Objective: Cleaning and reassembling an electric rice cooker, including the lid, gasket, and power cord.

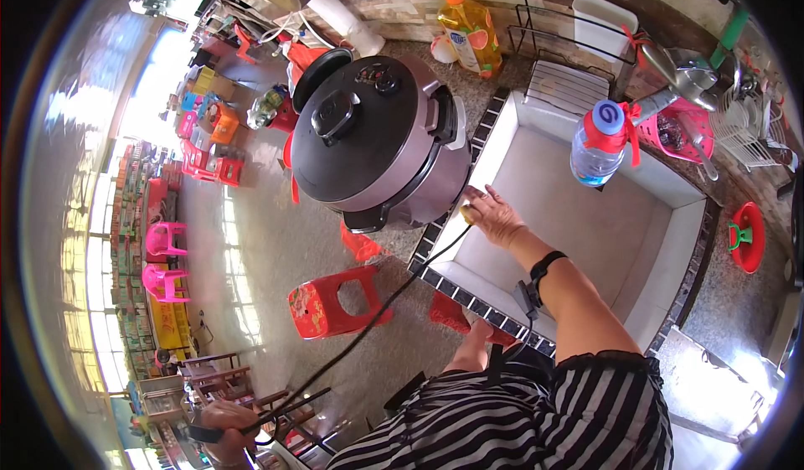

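Observation:
A black power cord (370,325) stretches from my left hand up to my right. My left hand (229,432), low at the far left, grips the cord by its dark connector end (206,433). Above the sink's left wall, my right hand (494,214) pinches the other part of the cord together with a small yellow piece (466,213), possibly a sponge. Just past my right fingers, a large electric cooker (383,137) with its black lid down sits on the counter. Beneath my right forearm lies the pale tiled sink (565,181). A black band (544,267) circles my right wrist.
Behind the cooker stands a pump bottle of yellow liquid (470,30). A blue-capped plastic bottle (597,146), tied with red ribbon, hangs over the sink's far corner. Right of it are a pink basket (675,132) and a red dish (749,237). A red stool (336,303) stands on the floor.

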Demonstrator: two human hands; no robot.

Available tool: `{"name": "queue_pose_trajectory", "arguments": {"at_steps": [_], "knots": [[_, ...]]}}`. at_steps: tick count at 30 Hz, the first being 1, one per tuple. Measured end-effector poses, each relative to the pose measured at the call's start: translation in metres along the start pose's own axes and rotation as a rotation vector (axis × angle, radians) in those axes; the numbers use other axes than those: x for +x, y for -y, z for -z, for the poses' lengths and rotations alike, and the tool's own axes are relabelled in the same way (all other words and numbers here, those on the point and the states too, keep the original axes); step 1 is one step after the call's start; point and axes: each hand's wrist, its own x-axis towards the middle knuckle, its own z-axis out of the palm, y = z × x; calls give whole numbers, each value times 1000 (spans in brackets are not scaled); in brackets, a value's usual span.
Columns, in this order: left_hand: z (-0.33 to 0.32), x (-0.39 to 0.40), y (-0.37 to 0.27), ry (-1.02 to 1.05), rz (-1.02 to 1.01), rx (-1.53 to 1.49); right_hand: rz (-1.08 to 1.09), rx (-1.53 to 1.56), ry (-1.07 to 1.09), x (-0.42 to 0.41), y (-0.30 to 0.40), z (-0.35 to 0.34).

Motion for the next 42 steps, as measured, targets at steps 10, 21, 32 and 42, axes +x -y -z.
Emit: {"name": "queue_pose_trajectory", "arguments": {"at_steps": [10, 21, 32, 42], "knots": [[-5, -21, 13, 71, 507, -237, -1112, 2344, -182, -58, 15, 65], [-34, -6, 7, 436, 563, -359, -1091, 2025, -208, -11, 10, 14], [-110, 11, -3, 107, 882, -98, -1303, 1699, 81, -127, 20, 121], [-197, 83, 36, 291, 892, -749, -1527, 676, -126, -353, -62, 119]]}}
